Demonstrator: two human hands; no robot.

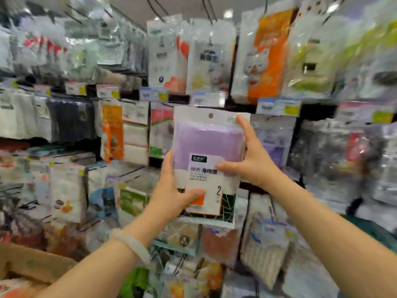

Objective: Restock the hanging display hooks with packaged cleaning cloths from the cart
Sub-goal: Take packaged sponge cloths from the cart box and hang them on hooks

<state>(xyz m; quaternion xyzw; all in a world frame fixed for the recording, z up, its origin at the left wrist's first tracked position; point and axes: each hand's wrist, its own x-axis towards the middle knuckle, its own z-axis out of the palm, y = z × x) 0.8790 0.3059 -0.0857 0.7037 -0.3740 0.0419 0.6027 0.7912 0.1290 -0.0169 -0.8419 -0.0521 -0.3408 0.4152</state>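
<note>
Nearest, a cardboard box (32,265) is seen at lower left. Above it, a purple cloth package (207,166) is held upright in both hands: the left hand (174,194) is curled round its lower left edge, the right hand (249,155) pinches its right side. Beyond, hanging packs (206,59) fill the display. The hanging step appears in hand; next, the punched hole (211,115) must be aligned with a hook.
</note>
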